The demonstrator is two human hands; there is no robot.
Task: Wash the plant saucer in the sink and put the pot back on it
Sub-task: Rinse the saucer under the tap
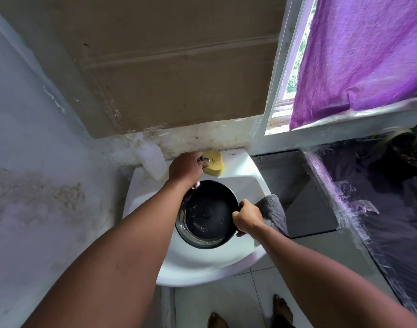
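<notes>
Head view: white sink (228, 266) fixed to the wall, seen from above. Black plant saucer (206, 215) sits in the basin, tilted a bit, w/ pale dirt smears and a film of water on its inner face.

Right hand (246, 217) grips the saucer's right rim, fingers curled round the edge. A grey cloth (275, 210) hangs over the sink's right edge, just behind that hand and touching it.

Left hand (187, 168) is up at the back of the sink, fingers wrapped round the metal tap (204, 160); the tap's spout end shows under the wrist, just above the saucer's upper rim. Can't tell if water is running.

Yellow sponge (214, 163) lies on the sink's back ledge, right beside the left hand. White plastic bottle (152, 163) leans at the sink's back left corner against the wall.

Potted plant (410, 147), dark pot w/ long leaves, stands far right on a dark bench (378, 197) covered in plastic film, well apart from the sink. Purple curtain (361, 55) hangs in the window above it. Bare feet on white floor tiles (226, 301) at bottom.
</notes>
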